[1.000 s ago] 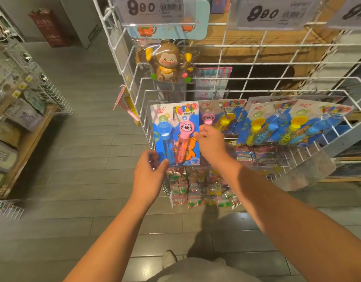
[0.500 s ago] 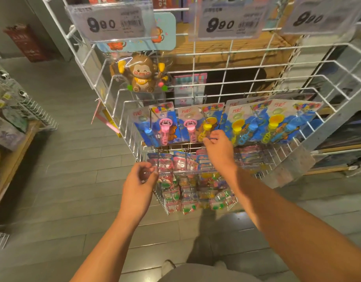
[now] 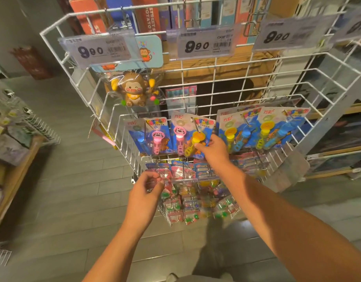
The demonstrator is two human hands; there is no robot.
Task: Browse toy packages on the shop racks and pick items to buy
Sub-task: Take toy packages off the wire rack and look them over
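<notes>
A white wire rack (image 3: 214, 64) carries hanging toy cards. My right hand (image 3: 213, 149) pinches the lower right corner of a bubble wand package (image 3: 187, 137) with a pink and a yellow wand. To its left hangs a similar package (image 3: 153, 135) with a blue and a pink wand. Further right hang more bubble wand packages (image 3: 263, 129). My left hand (image 3: 147, 188) is lower, its curled fingers pinching a small clear blister pack (image 3: 167, 183) at the front of the bottom row of small toy packs (image 3: 195, 206).
A brown monkey toy (image 3: 133, 90) hangs at the upper left of the rack under price tags reading 9.80 (image 3: 204, 44). Boxed goods (image 3: 147, 15) stand on top. A low wooden display (image 3: 14, 143) is at the left. Grey plank floor (image 3: 69, 196) lies below.
My left hand let go of the blue-and-pink package and dropped to the small packs below. My right hand shifted right to the pink-and-yellow package. The camera tilted upward.
</notes>
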